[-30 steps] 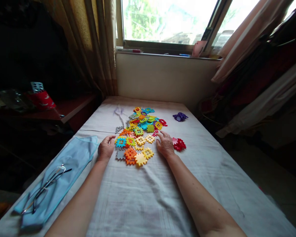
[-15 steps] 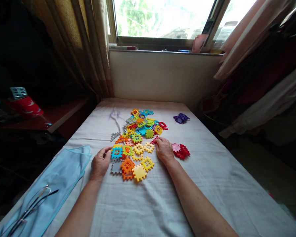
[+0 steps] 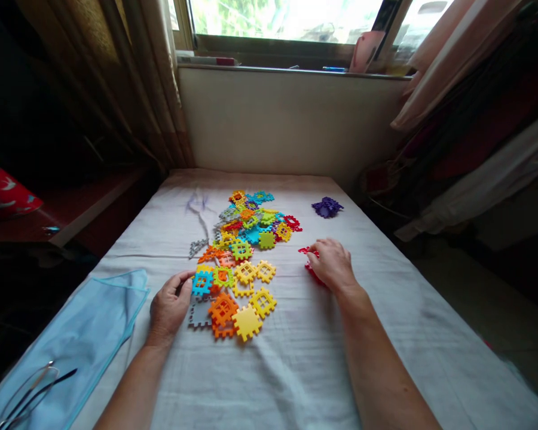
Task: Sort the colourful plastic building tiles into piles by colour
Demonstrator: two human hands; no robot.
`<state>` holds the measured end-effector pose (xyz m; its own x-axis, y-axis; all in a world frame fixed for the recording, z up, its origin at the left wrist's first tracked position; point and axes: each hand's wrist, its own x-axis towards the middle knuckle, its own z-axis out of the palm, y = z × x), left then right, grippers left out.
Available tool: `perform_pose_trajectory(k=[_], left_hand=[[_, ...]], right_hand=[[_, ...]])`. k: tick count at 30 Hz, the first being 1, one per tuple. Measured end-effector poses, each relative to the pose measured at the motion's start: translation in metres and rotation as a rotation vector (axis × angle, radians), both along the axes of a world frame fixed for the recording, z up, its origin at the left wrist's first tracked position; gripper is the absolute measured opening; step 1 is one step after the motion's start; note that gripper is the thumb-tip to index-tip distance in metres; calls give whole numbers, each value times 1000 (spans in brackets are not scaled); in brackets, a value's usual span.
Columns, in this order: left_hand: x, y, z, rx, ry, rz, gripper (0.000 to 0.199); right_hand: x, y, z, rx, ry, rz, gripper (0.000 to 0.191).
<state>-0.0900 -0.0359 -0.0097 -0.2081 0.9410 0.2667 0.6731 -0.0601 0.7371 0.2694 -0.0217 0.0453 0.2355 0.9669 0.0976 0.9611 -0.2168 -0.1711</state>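
Observation:
My right hand [image 3: 334, 264] is closed on a red interlocking tile [image 3: 303, 250], held by its edge between thumb and fingers. Beneath it, more red tiles [image 3: 312, 273] are mostly hidden by the hand. My left hand [image 3: 173, 303] rests at the left side of the heap, its fingers curled. Those fingertips meet the edge of a blue window tile [image 3: 202, 283] and a yellow one behind it; whether they grip either is unclear. Close by lie an orange window tile [image 3: 223, 308], a pale yellow solid tile [image 3: 247, 322] and a grey tile [image 3: 199, 313].
A mixed heap of coloured tiles [image 3: 251, 234] stretches toward the far end of the sheet-covered surface [image 3: 296, 370]. Dark purple tiles [image 3: 327, 207] form a pile at the far right. Eyeglasses [image 3: 36, 391] lie on a light blue cloth [image 3: 78, 334] at the left.
My right hand has moved right with the red tile, from beside the heap to over the red pile. My left hand stays by the blue tile. The view has tilted down slightly.

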Motion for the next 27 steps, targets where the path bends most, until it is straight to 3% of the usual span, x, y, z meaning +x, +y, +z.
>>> perform_pose_trajectory(k=[3, 7, 12, 15, 18, 23, 27], left_hand=[[1, 0, 2, 7, 5, 8, 39], [1, -1, 1, 19, 18, 2, 37], [0, 0, 0, 32, 10, -7, 39], [1, 0, -1, 29, 12, 4, 39], [1, 0, -2, 21, 15, 14, 39], [1, -1, 0, 9, 16, -1, 39], [2, -2, 2, 16, 16, -3, 38]], right_hand=[[15, -3, 10, -170, -28, -61, 27], [20, -3, 8, -298, -17, -87, 29], [20, -4, 10, -278, 8, -103, 28], [14, -6, 14, -181, 13, -77, 29], [-4, -3, 12, -66, 65, 70, 29], [-62, 11, -5, -13, 244, 403, 31], [-103, 24, -18, -1, 211, 462, 34]])
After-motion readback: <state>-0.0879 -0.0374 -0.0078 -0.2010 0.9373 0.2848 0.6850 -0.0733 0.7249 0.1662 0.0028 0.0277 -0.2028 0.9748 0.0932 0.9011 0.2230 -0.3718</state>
